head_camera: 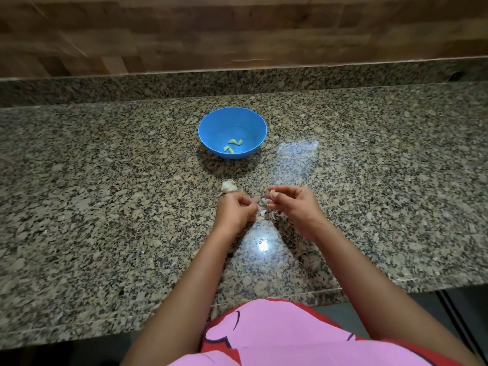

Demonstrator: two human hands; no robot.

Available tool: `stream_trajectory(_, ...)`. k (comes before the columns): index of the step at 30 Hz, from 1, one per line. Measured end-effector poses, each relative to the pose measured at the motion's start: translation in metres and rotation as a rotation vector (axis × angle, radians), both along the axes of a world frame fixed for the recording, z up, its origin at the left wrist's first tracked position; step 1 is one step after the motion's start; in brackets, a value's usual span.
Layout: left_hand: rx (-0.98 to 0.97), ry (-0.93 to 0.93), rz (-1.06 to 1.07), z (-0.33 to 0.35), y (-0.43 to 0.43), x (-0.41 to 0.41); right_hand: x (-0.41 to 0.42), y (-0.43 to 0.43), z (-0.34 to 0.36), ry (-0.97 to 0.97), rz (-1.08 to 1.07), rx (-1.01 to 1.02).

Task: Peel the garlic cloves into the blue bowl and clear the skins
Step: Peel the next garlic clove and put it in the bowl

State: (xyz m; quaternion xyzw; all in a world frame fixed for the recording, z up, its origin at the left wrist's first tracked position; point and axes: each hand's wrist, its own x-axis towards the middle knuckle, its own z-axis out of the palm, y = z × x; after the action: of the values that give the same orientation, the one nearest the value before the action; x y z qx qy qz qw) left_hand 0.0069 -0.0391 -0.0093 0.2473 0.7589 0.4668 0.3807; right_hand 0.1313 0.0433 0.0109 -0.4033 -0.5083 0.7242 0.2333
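Observation:
A blue bowl [232, 120] stands on the granite counter with several peeled cloves [233, 145] in its bottom. A partly broken garlic head [228, 186] lies on the counter in front of the bowl, just beyond my left hand [235, 210]. My left hand is curled, and what its fingers hold is hidden. My right hand [289, 203] pinches a garlic clove [272, 192] at its fingertips. Loose papery skins [268, 213] lie on the counter between the two hands.
The granite counter [105, 207] runs wide to both sides, with a raised granite ledge [158, 85] and a wooden wall behind. Its front edge is close to my body. A bright light reflection sits near the skins.

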Motion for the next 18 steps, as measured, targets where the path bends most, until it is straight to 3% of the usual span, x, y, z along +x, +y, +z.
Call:
stream_trajectory(2,-0.034,0.115,-0.046,0.0,-0.001,0.001,0.002,0.002,0.0,-0.004,0.009,-0.033)
stream_trajectory(5,-0.01,0.148,-0.078,0.007,0.002,0.002,0.003,0.002,0.001,-0.081,0.05,0.025)
stream_trajectory(18,0.128,-0.184,-0.055,0.016,0.008,0.004,-0.001,0.001,0.008,-0.321,0.091,0.517)
